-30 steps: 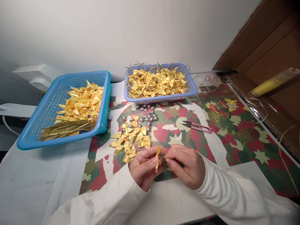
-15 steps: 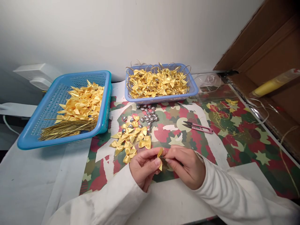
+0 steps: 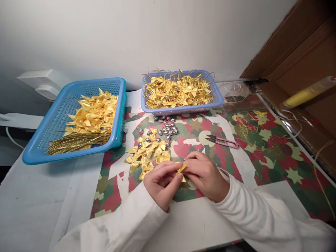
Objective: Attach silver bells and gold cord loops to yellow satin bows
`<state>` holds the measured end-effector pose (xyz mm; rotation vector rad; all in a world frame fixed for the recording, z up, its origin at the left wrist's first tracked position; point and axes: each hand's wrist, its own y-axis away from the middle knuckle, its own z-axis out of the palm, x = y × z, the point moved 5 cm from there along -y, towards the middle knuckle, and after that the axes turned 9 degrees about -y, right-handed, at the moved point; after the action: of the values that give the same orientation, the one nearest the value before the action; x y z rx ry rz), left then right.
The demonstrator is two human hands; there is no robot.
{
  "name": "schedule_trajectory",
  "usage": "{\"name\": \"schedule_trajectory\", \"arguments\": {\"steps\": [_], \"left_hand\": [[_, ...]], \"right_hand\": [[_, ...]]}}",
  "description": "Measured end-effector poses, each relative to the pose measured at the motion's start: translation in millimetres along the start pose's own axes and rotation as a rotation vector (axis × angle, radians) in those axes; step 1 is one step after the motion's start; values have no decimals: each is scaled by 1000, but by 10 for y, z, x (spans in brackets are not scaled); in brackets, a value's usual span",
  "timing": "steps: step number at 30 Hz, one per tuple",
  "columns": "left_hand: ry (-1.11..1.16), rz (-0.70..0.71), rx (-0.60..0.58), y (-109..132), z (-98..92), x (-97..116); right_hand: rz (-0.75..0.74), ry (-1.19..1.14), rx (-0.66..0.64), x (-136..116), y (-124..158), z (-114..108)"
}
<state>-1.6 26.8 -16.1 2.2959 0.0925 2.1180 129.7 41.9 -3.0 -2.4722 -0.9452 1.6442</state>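
My left hand (image 3: 163,183) pinches a small yellow ribbon bow (image 3: 181,169) between thumb and fingers, above the patterned table cover. My right hand (image 3: 206,175) meets it from the right with fingers closed. Its fingertips are partly behind the bow, so what they grip is hidden. Just beyond my left hand lies a loose group of yellow bows (image 3: 143,152). Several small silver bells (image 3: 168,130) are scattered behind that group, a few among the bows.
A blue basket (image 3: 34,147) at left holds yellow bows and a bundle of gold wire ties (image 3: 78,141). The lilac basket (image 3: 183,110) at the back contains bows with looped gold ties. Pink thread snips (image 3: 223,141) lie at right, near loose yellow threads (image 3: 246,127).
The bow has turned from nearly edge-on to tilted, showing more of its face. My right hand has moved slightly up and left, its fingers now against the bow.
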Motion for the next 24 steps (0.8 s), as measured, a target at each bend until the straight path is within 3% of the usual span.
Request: {"name": "schedule_trajectory", "arguments": {"steps": [14,24], "left_hand": [[18,-60,1,-23,-1,-104],[67,-159,44,-14,11,-47]], "right_hand": [[-47,4,15,-12,-8,30],[70,-28,46,8,-7,-1]]}}
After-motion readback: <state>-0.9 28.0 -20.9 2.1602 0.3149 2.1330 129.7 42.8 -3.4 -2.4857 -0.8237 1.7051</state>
